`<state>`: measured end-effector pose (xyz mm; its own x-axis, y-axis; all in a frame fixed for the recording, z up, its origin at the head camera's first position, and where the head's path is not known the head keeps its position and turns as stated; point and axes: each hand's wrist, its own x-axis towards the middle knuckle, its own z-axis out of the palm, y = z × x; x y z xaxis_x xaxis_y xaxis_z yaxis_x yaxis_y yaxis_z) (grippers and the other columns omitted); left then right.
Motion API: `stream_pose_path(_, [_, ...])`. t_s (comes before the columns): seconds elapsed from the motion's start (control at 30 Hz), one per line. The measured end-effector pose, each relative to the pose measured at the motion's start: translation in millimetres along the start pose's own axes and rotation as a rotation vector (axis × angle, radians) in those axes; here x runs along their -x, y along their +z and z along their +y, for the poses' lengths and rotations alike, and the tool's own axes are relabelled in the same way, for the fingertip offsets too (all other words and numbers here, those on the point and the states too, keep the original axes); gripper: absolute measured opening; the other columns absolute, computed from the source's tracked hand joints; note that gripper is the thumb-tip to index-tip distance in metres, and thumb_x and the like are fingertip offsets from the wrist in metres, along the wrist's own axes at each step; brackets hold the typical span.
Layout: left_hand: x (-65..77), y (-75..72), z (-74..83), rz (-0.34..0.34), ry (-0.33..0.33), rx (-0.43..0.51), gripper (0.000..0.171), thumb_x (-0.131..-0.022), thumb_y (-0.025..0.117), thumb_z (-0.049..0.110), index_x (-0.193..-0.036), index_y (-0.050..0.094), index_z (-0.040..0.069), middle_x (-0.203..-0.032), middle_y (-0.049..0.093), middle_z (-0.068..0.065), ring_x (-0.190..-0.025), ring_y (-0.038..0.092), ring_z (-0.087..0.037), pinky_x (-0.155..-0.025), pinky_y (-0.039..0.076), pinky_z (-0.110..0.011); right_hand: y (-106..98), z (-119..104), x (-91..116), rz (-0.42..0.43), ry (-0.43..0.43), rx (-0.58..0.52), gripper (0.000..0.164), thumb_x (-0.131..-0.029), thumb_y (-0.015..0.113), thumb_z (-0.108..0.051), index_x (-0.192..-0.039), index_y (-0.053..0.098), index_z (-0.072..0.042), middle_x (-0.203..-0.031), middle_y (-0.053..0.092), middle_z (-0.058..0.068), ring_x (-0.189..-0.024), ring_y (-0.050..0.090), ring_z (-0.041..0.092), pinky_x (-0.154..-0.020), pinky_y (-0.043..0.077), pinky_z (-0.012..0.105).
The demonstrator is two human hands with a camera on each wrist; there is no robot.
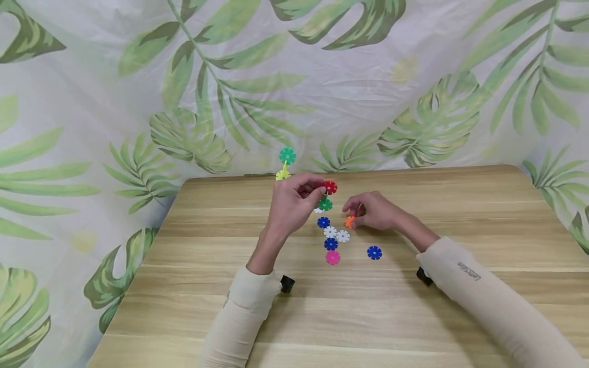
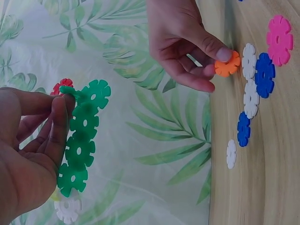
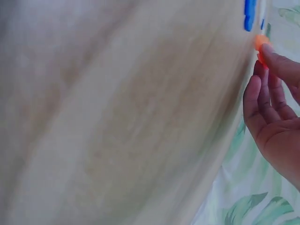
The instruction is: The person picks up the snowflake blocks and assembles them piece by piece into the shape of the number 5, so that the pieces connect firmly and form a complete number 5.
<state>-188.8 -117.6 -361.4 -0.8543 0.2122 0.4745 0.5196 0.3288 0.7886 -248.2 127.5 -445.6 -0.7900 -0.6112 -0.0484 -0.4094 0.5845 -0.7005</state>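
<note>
My left hand (image 1: 296, 202) holds up a joined chain of notched, flower-shaped plastic discs. Several green discs (image 2: 79, 150) run along it in the left wrist view, with a red disc (image 1: 330, 187) by the fingertips and a white disc (image 2: 68, 210) at the lower end. Beyond the knuckles, a yellow disc (image 1: 283, 175) and another green disc (image 1: 287, 155) stick out; the hand hides the chain's middle in the head view. Between thumb and fingers, my right hand (image 1: 375, 210) pinches an orange disc (image 2: 228, 63) low over the table, beside the loose discs.
Loose discs lie in a cluster on the wooden table (image 1: 207, 306): white ones (image 1: 342, 235), blue ones (image 1: 331, 244) and a pink one (image 1: 333, 257). A separate blue disc (image 1: 375, 252) lies to the right. Behind the table's far edge hangs a leaf-patterned cloth (image 1: 349, 102).
</note>
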Motion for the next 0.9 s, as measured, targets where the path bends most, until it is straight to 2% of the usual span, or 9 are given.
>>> stream_pose_path(0.13, [0.4, 2.1, -0.9, -0.010, -0.016, 0.002, 0.012, -0.096, 0.076, -0.003, -0.106, 0.081, 0.001, -0.094, 0.081, -0.015, -0.070, 0.074, -0.021, -0.064, 0.061, -0.023, -3.8, -3.5, 9.4, 0.063, 0.031, -0.019, 0.023, -0.093, 0.083, -0.008, -0.115, 0.079, -0.007, -0.100, 0.079, 0.003, -0.092, 0.072, 0.017, -0.087, 0.061, 0.038])
stream_pose_path(0.23, [0.5, 4.0, -1.2, -0.023, -0.024, -0.002, 0.012, -0.096, 0.075, -0.002, -0.107, 0.080, 0.001, -0.094, 0.082, -0.014, -0.070, 0.075, -0.020, -0.065, 0.062, -0.024, -8.8, -11.4, 19.0, 0.153, 0.065, -0.066, 0.018, -0.096, 0.080, -0.010, -0.114, 0.080, -0.010, -0.101, 0.081, 0.004, -0.093, 0.072, 0.020, -0.084, 0.060, 0.037])
stream_pose_path(0.4, [0.4, 7.0, -1.6, -0.039, -0.018, -0.017, 0.012, -0.097, 0.075, 0.000, -0.107, 0.081, 0.002, -0.093, 0.082, -0.012, -0.071, 0.075, -0.018, -0.065, 0.062, -0.025, -17.8, -29.6, 33.8, 0.307, 0.071, -0.244, 0.019, -0.100, 0.078, -0.014, -0.118, 0.080, -0.009, -0.107, 0.081, 0.011, -0.091, 0.072, 0.019, -0.079, 0.059, 0.028])
stream_pose_path(0.57, [1.2, 9.7, -1.0, -0.056, -0.010, -0.034, 0.010, -0.097, 0.076, 0.001, -0.105, 0.081, 0.002, -0.091, 0.082, -0.011, -0.070, 0.074, -0.016, -0.064, 0.062, -0.026, -22.2, -47.1, 44.0, 0.390, 0.038, -0.375, 0.023, -0.101, 0.076, -0.016, -0.121, 0.078, -0.005, -0.112, 0.079, 0.016, -0.090, 0.073, 0.010, -0.078, 0.060, 0.023])
stream_pose_path(0.67, [1.9, 11.6, -0.2, -0.067, -0.012, -0.040, 0.009, -0.097, 0.076, 0.002, -0.106, 0.081, 0.002, -0.092, 0.082, -0.011, -0.070, 0.074, -0.016, -0.064, 0.062, -0.027, -22.5, -52.9, 47.2, 0.442, -0.009, -0.428, 0.021, -0.102, 0.076, -0.014, -0.120, 0.077, -0.004, -0.107, 0.080, 0.007, -0.088, 0.072, 0.009, -0.077, 0.060, 0.023])
stream_pose_path(0.8, [2.5, 13.1, -0.6, -0.072, -0.025, -0.043, 0.010, -0.098, 0.076, 0.003, -0.106, 0.081, 0.003, -0.093, 0.083, -0.010, -0.071, 0.074, -0.015, -0.065, 0.062, -0.026, -23.1, -57.3, 50.3, 0.494, -0.057, -0.480, 0.021, -0.100, 0.077, -0.013, -0.119, 0.077, -0.004, -0.100, 0.079, -0.006, -0.086, 0.072, 0.016, -0.074, 0.060, 0.023])
stream_pose_path(0.9, [2.1, 13.3, -0.9, -0.072, -0.020, -0.034, 0.010, -0.097, 0.075, 0.002, -0.106, 0.081, 0.003, -0.094, 0.083, -0.011, -0.071, 0.074, -0.015, -0.065, 0.062, -0.026, -23.9, -60.7, 51.0, 0.495, -0.068, -0.508, 0.024, -0.100, 0.078, -0.012, -0.122, 0.076, -0.003, -0.099, 0.078, -0.006, -0.085, 0.072, 0.018, -0.074, 0.060, 0.024])
